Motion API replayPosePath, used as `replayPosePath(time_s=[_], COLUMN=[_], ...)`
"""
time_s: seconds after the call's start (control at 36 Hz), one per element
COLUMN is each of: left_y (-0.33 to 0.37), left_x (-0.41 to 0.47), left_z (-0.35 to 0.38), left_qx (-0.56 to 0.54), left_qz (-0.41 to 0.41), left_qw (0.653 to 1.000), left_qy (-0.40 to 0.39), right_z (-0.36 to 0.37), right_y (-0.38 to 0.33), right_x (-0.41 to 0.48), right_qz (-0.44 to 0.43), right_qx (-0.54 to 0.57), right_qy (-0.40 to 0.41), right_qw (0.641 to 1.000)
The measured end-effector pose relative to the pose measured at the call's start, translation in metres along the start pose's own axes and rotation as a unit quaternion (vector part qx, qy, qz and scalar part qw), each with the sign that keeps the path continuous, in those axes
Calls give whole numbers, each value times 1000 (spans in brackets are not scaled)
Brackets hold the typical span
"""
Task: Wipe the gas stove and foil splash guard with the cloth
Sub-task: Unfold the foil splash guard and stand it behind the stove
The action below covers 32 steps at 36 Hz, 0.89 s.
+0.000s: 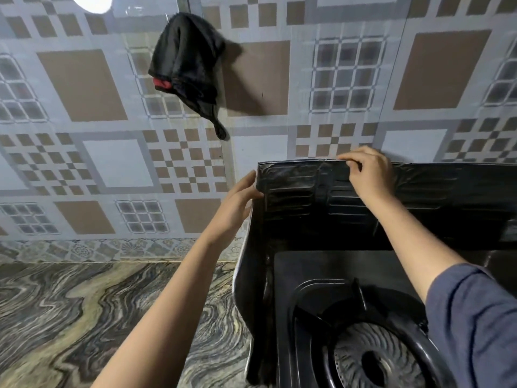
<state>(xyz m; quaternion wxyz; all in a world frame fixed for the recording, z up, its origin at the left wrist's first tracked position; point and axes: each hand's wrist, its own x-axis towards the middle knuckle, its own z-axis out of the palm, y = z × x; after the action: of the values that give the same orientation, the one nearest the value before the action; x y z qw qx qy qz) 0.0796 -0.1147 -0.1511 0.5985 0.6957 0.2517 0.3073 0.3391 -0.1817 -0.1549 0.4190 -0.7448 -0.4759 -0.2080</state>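
Left hand: the left hand (237, 203) sits at the upper left corner of the foil splash guard (293, 191), fingers clamped on its folded corner edge.
Right hand: the right hand (369, 175) is on the guard's top edge, fingers curled over the rim and pinching it.
Guard: it stands upright along the back and left side of the gas stove (321, 275), against the tiled wall (84, 79), at the worktop's rear right.
Stove: its burner (375, 362) lies below the right forearm, toward the near right.
Cloth: a dark cloth (186, 65) hangs on the wall, up and to the left of both hands, its long axis running downward to a thin tail. I judge it to be the wiping cloth, though that is uncertain.
Key relation: neither hand holds the cloth; the left hand is the nearer one, and would have to let go of the corner and reach up and left.
Worktop: the marbled worktop (84, 317) is bare left of the stove.
Stage: probably preparation; wiping is not yet under way.
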Motion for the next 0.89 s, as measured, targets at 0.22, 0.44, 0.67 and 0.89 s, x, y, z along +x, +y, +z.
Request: replayPosePath(time_s=[0.22,0.44,0.67,0.89], left_y=[0,-4,-7,-8], left_x=[9,6,-3,-6], left_z=[22,26,23,24], left_qx=[15,-21,-64,-64], left_qz=[28,41,13,29], left_qw=[999,998,994,993], left_qy=[7,52,92,93], right_z=[-2,5,10,17], right_y=[13,14,2,1], right_x=[0,5,5,3], right_qz=[51,26,20,31], right_qx=[16,57,74,41], right_qy=[41,28,40,70], right_qw=[998,998,996,996])
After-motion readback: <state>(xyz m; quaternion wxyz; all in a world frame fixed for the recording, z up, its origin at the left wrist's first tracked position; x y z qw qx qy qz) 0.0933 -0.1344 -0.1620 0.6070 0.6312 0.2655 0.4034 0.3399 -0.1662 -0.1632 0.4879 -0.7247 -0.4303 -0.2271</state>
